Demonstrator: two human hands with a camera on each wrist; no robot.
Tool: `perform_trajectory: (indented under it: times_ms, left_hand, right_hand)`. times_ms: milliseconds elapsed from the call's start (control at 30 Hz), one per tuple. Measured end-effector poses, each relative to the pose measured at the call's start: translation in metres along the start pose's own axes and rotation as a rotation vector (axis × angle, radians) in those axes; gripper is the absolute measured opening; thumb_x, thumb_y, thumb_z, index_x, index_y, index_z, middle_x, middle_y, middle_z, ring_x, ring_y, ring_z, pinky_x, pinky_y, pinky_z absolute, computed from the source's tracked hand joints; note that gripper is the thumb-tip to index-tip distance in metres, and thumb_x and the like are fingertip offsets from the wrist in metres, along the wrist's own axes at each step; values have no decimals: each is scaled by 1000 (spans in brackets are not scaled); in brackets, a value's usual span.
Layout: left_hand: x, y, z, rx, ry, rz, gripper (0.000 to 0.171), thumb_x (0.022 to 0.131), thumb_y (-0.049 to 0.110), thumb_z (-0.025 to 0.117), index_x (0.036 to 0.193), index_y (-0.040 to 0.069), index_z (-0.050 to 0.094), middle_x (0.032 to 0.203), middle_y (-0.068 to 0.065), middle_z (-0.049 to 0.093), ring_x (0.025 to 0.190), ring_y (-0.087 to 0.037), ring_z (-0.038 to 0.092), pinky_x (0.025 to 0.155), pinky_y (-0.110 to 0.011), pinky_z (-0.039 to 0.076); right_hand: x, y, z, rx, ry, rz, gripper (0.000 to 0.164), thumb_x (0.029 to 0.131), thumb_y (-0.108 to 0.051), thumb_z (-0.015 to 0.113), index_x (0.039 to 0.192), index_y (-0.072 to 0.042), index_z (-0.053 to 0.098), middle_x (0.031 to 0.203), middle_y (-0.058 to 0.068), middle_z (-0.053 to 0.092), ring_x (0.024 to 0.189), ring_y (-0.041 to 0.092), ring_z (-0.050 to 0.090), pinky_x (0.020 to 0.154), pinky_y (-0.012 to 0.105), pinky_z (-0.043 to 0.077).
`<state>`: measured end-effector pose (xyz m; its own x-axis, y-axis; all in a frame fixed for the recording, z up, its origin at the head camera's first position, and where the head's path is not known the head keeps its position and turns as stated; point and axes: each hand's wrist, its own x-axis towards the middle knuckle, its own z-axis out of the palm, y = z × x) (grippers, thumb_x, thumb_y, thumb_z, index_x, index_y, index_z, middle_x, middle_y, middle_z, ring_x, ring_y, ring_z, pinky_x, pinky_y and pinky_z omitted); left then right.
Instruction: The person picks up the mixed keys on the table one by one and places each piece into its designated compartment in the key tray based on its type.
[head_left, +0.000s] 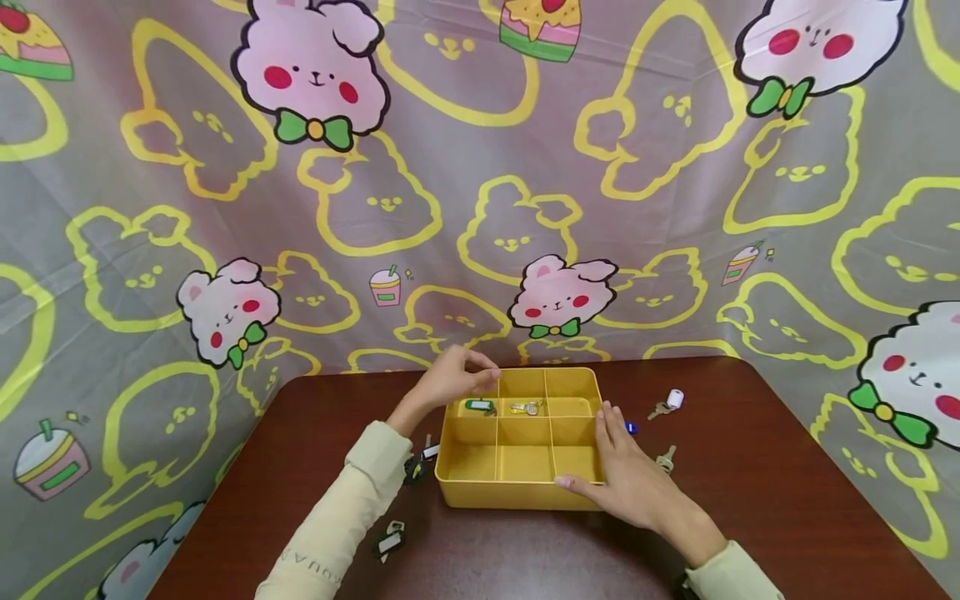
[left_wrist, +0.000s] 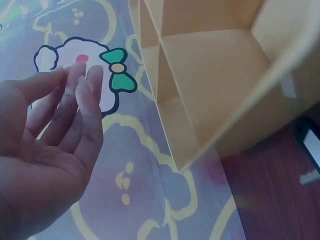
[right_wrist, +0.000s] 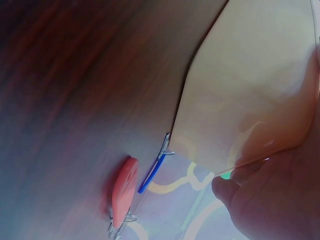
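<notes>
A yellow box [head_left: 517,495] with several compartments stands on the table. My left hand [head_left: 454,375] hovers over its back left corner with loosely bent fingers. In the left wrist view, that hand [left_wrist: 60,130] holds nothing, fingertips close to the thumb. My right hand [head_left: 637,483] rests along the box's right side, fingers straight and thumb at the front rim. A key with a green tag [head_left: 479,406] lies in the back left compartment. In the back middle one is a key with a yellow tag [head_left: 522,408].
Right of the box lie a key with a white tag [head_left: 674,399], a blue tag [head_left: 632,428] and a bare-looking key [head_left: 667,458]. The right wrist view shows a red tag [right_wrist: 125,192]. Black-tagged keys [head_left: 390,542] lie to the left. A patterned cloth [head_left: 450,208] hangs behind.
</notes>
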<state>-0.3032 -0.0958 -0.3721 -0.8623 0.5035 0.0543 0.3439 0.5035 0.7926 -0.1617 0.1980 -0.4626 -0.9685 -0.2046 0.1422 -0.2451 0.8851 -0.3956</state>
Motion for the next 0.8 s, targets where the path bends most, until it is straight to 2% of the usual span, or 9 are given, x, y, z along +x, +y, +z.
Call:
perform_trajectory:
  times_ms: [133, 333, 567, 800]
  left_hand:
    - [-9, -4, -1, 42, -9, 36, 23, 104, 21, 68, 109, 5, 82, 89, -10, 81, 69, -11, 70, 63, -25, 55]
    - [-18, -5, -3, 46, -20, 37, 25, 105, 20, 66, 112, 1, 80, 93, -14, 81, 73, -10, 72, 66, -27, 58]
    - [-24, -3, -4, 81, 0, 38, 21, 104, 18, 67, 108, 6, 82, 94, -7, 82, 76, -9, 71, 69, -26, 58]
    - [-38, -11, -1, 85, -22, 35, 20, 104, 16, 66, 108, 4, 82, 92, -10, 81, 91, -36, 77, 71, -27, 61]
  right_hand:
    - [0, -1, 0, 3, 2, -4, 124, 88, -84, 57, 163, 9, 22, 175, 28, 10, 163, 48, 14, 122, 63, 36]
    - [0, 0, 0, 2, 14, -12, 123, 88, -82, 60, 162, 10, 23, 175, 29, 11, 162, 48, 14, 123, 63, 36]
    - [2, 1, -3, -3, 10, -9, 124, 88, -82, 58, 163, 9, 22, 175, 29, 10, 162, 49, 14, 121, 64, 37]
    - [0, 1, 0, 7, -13, 7, 125, 88, -85, 56, 164, 8, 20, 175, 28, 9, 163, 48, 13, 121, 63, 38]
